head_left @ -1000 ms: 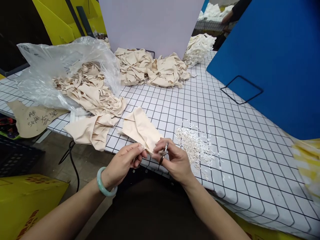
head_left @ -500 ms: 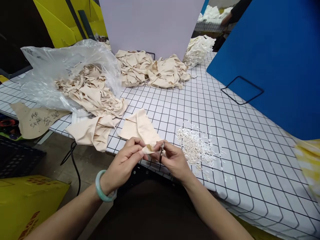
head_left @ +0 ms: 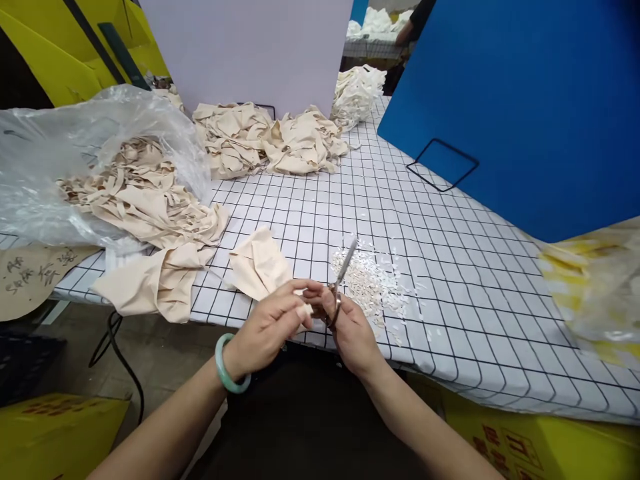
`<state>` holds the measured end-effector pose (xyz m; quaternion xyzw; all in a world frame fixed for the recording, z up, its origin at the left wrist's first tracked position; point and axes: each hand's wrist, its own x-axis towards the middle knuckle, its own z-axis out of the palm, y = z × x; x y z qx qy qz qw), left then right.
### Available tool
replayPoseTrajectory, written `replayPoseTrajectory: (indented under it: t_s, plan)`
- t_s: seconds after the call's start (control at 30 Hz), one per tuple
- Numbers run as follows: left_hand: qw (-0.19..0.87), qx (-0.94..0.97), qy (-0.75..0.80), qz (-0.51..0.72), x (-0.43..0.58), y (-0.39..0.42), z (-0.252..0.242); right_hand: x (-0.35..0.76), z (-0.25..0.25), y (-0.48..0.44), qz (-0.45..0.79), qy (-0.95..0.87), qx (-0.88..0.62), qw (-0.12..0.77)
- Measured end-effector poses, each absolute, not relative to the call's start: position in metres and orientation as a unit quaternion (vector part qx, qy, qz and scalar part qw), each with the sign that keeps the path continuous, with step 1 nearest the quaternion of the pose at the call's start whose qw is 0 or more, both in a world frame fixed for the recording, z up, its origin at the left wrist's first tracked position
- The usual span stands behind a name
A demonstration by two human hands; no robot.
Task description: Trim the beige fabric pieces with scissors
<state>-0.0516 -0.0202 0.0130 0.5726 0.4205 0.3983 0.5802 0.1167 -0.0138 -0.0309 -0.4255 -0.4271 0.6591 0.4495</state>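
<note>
My left hand (head_left: 267, 330), with a green bangle at the wrist, pinches a bit of the cream fabric piece (head_left: 260, 263), whose wider part lies on the table in front. My right hand (head_left: 356, 339) grips a pair of scissors (head_left: 346, 263) by the handles, and the blades point up and away. The fingertips of both hands meet near the table's front edge, hiding most of the pinched cloth. Small pale snippets (head_left: 367, 287) lie in a heap just beyond my right hand. Another cream fabric piece (head_left: 155, 280) rests to the left.
A clear plastic bag (head_left: 185, 127) spills cream fabric pieces at the left. More cream piles (head_left: 305, 143) sit at the back against a pale lilac panel (head_left: 250, 53). A blue panel (head_left: 510, 107) leans over the right of the grid-patterned tablecloth (head_left: 390, 213).
The scissors have swung so the blades now show pointing away. My left fingers have curled in on the cloth. The whole view has shifted to the right.
</note>
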Motion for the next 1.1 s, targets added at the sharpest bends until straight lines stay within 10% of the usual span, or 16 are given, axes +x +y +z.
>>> replayPoseTrajectory:
  t_s: [0.5,1.1]
  plan:
    - [0.578,0.627,0.395,0.341,-0.027,-0.015,0.002,0.141,-0.010,-0.004,0.782,-0.343,-0.395,0.339]
    - [0.369,0.694,0.420,0.454,0.001,-0.019,-0.012,0.124,-0.013,-0.005,0.659,-0.333,-0.461,0.492]
